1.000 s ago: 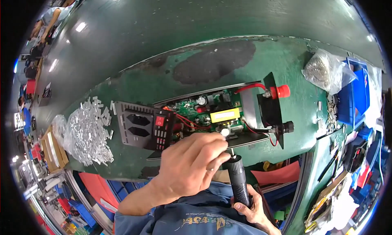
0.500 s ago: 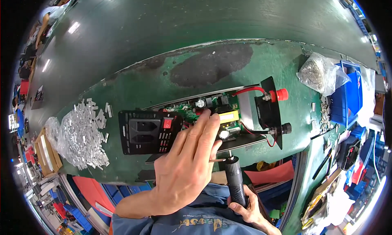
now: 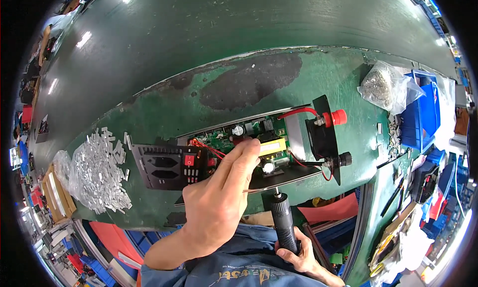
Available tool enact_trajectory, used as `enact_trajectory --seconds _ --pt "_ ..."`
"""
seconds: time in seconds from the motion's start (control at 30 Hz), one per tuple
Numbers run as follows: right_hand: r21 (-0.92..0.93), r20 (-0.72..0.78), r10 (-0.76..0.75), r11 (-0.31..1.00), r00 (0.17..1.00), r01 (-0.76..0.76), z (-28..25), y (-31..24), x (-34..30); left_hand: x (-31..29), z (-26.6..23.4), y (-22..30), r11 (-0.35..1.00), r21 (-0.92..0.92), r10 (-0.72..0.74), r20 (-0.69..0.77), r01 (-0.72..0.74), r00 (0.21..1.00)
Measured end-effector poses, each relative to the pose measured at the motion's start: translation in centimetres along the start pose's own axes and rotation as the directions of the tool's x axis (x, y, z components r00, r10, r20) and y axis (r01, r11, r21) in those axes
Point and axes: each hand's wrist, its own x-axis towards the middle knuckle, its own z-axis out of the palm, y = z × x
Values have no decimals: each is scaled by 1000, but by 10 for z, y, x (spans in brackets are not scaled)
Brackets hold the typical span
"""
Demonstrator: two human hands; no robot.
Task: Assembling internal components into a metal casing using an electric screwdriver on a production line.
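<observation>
An uncased power inverter (image 3: pixel 272 146) lies on the green bench, its circuit board exposed between metal side walls. At its right end stands a black end panel (image 3: pixel 321 134) with a red and a black terminal. The left socket panel (image 3: pixel 160 162), with a red switch, leans outward on wires. My left hand (image 3: pixel 214 207) grips the near wall, fingers together over the board; its thumb is hidden. My right hand (image 3: pixel 300 253) is closed round a black electric screwdriver (image 3: pixel 283 219), pointing upward. Its bit meets the outer face of the near wall.
On the left lies a pile of small silvery metal pieces (image 3: pixel 99 172) beside a plastic bag. A clear bag of small parts (image 3: pixel 377 86) and a blue bin (image 3: pixel 420 112) stand at the right. Red sheets (image 3: pixel 331 210) lie below the bench edge.
The socket panel has tipped further outward to the left, showing more wires behind it. My left thumb has gone out of sight. The screwdriver stays at the near wall.
</observation>
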Motion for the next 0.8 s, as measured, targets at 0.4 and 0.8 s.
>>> enact_trajectory --seconds 0.4,0.8 --pt "28 2 5 1000 1000 -5 1 1 -1 7 -2 5 986 -156 -71 -28 66 997" --pt "-8 24 -16 1000 1000 17 -2 2 0 5 -4 4 986 -152 -67 10 68 998"
